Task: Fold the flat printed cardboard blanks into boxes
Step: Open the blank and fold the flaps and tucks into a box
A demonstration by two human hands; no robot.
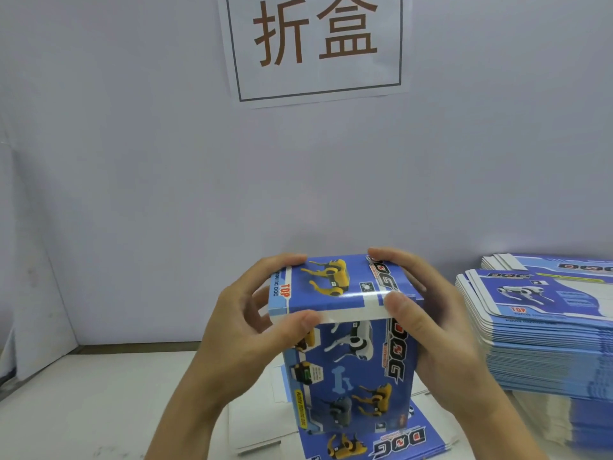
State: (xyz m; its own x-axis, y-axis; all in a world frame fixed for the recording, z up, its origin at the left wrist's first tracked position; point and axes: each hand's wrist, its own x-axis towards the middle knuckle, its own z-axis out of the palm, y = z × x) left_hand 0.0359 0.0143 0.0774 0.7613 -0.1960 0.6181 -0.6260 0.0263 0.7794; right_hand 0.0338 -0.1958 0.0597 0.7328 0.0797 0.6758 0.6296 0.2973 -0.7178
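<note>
A blue printed box (348,360) with robot-dog pictures stands upright in front of me, held above the table. My left hand (245,323) grips its upper left corner, fingers over the top panel and thumb on the front edge. My right hand (428,323) grips the upper right side, thumb pressing the top flap's front edge. A flat blank (371,443) lies on the table under the box.
A tall stack of flat blue blanks (547,320) stands at the right, close to my right hand. The white table (83,410) stretches to the left. A pale wall with a paper sign (315,44) rises behind.
</note>
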